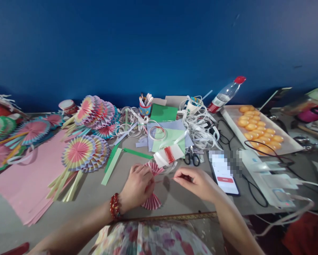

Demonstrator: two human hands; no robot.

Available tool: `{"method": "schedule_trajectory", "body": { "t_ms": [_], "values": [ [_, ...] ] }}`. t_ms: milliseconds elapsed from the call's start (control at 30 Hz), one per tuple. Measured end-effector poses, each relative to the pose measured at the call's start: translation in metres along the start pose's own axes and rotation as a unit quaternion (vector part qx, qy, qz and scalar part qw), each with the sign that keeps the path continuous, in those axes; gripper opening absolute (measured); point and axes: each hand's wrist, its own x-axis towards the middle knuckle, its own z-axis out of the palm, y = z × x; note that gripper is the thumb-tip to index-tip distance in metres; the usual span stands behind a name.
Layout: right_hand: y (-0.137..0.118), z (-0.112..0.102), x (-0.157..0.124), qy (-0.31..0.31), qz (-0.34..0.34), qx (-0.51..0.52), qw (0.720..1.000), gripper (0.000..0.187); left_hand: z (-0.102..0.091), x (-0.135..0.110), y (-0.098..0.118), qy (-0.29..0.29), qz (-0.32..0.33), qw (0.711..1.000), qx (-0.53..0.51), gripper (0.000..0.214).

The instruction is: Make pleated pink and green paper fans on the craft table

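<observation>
Nearest of all, flowery cloth [153,239] over the lap, right by the edge of the gray bench [95,191]. Just past that edge, a pink folded paper [151,202], spread out like a fan at both ends. Long from the lap side to the wall side, with only a small tilt. Left hand [139,182] on top of its middle, fingers bent down and closed on it. Right hand [196,180] off to the right, apart from the paper, with fingertips pinched on a thin red thread [170,178]. From those tips, pink paper to the left, and thread straight across its long way. Cannot tell how the thread sits under the left hand. Past both hands, a white card [160,158] wound with red thread. Paper wheels [77,152] to the left, phone [225,171] to the right. Little room behind, with white strips [201,129] heaped near the blue wall [159,49].
</observation>
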Motion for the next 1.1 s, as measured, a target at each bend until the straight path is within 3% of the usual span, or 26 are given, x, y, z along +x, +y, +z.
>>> {"method": "schedule_trajectory", "body": {
  "t_ms": [367, 667, 733, 800, 933, 1000, 1100],
  "values": [
    [-0.013, 0.007, 0.020, 0.063, -0.026, -0.002, 0.998, 0.019, -0.003, 0.000, 0.000, -0.005, 0.002, 1.000, 0.006, 0.007],
    [-0.040, 0.020, 0.032, 0.000, -0.098, 0.042, 0.994, 0.019, 0.003, 0.005, -0.003, 0.005, 0.008, 0.999, 0.035, 0.008],
    [-0.040, 0.022, 0.037, 0.032, -0.099, 0.037, 0.994, 0.016, 0.001, 0.005, -0.003, 0.001, 0.009, 1.000, 0.026, 0.009],
    [-0.036, 0.025, 0.039, 0.122, -0.099, -0.008, 0.987, 0.019, -0.002, 0.005, -0.003, -0.002, 0.005, 1.000, 0.004, 0.011],
    [-0.022, 0.036, 0.029, 0.320, -0.135, -0.144, 0.927, 0.024, -0.006, 0.005, -0.004, -0.005, -0.002, 0.999, -0.038, 0.013],
    [-0.017, 0.049, 0.018, 0.333, -0.161, -0.168, 0.914, 0.019, -0.006, 0.005, -0.004, -0.007, -0.003, 0.999, -0.047, 0.013],
    [-0.011, 0.071, 0.006, 0.262, -0.181, -0.164, 0.934, 0.013, -0.004, 0.006, -0.006, -0.009, -0.005, 0.999, -0.046, 0.013]
  ]
}}
